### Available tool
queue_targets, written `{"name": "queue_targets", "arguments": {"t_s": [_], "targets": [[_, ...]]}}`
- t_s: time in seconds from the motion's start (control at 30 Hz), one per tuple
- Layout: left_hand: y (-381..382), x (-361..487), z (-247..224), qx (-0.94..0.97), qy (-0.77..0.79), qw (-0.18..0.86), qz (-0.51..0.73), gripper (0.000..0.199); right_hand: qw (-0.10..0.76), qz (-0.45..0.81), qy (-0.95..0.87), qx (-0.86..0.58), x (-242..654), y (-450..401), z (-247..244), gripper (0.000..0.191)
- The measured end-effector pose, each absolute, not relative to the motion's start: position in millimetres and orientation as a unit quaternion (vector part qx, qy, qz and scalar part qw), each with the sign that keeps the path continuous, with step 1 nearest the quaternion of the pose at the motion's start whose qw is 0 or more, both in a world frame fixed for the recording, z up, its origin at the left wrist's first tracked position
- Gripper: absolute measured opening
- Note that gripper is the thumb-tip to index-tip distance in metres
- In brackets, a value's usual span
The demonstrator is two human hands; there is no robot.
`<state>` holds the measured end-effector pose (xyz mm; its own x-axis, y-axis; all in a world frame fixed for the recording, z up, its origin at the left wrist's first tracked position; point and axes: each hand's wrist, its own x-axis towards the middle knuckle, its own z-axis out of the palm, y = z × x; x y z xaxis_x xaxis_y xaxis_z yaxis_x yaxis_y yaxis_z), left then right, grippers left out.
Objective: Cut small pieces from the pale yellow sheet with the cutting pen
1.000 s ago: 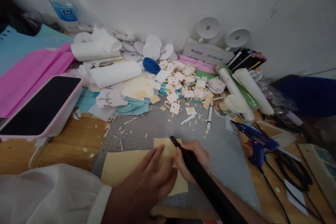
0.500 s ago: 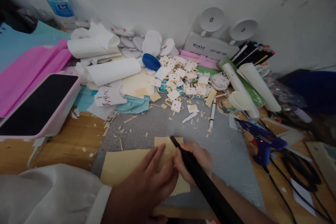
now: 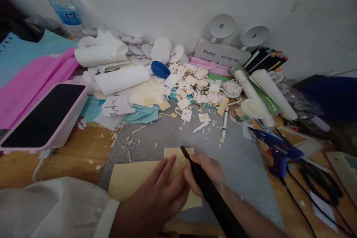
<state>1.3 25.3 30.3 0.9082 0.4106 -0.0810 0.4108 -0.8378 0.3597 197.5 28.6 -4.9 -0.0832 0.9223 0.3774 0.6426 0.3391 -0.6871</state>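
Observation:
My left hand [image 3: 160, 195] lies with fingers stretched over pale yellow card sheets [image 3: 131, 176], pressing them onto the grey cutting mat [image 3: 237, 174]. Closed around a thick black pen-like tool [image 3: 205, 182] is my right hand [image 3: 206, 171]. The tool's narrow dark tip touches or hovers just over the upper part of the card; which one I cannot tell. Both hands are side by side, almost touching. Part of the card is hidden under my fingers. Beyond them lie small white card pieces with dotted faces [image 3: 186, 115], and a white pen [image 3: 224, 122].
A blue glue gun [image 3: 279, 148] with a lit red light and cable lies right of the mat. A phone [image 3: 44, 115] on a pink block stands left. Behind are rolled white paper [image 3: 122, 78], a paper cup [image 3: 249, 109], a bottle [image 3: 65, 11] and loose scraps.
The whole view has shifted slightly. The tool's tip stays at nearly the same spot on the card, and my left hand keeps its place on the sheets.

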Motion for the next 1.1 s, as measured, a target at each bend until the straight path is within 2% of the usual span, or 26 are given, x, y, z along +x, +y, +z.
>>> {"name": "queue_targets", "arguments": {"t_s": [0.13,0.23,0.37,0.6,0.83,1.1], "targets": [[26,1,30,0.956,0.224,0.192,-0.004,0.083,0.360,0.111,-0.758,-0.531,195,29,-1,0.019],[25,2,31,0.954,0.225,0.198,-0.005,0.083,0.339,0.103,-0.775,-0.523,193,30,3,0.024],[25,3,31,0.953,0.229,0.196,-0.011,0.085,0.339,0.166,-0.762,-0.526,193,31,4,0.033],[23,0,26,0.962,0.214,0.171,0.003,0.077,0.332,0.271,-0.736,-0.524,196,26,-2,0.042],[21,0,25,0.965,0.211,0.153,0.008,0.075,0.336,0.280,-0.728,-0.527,196,24,7,0.038],[22,0,25,0.965,0.210,0.156,0.013,0.075,0.316,0.215,-0.743,-0.549,190,20,8,0.029]]}}
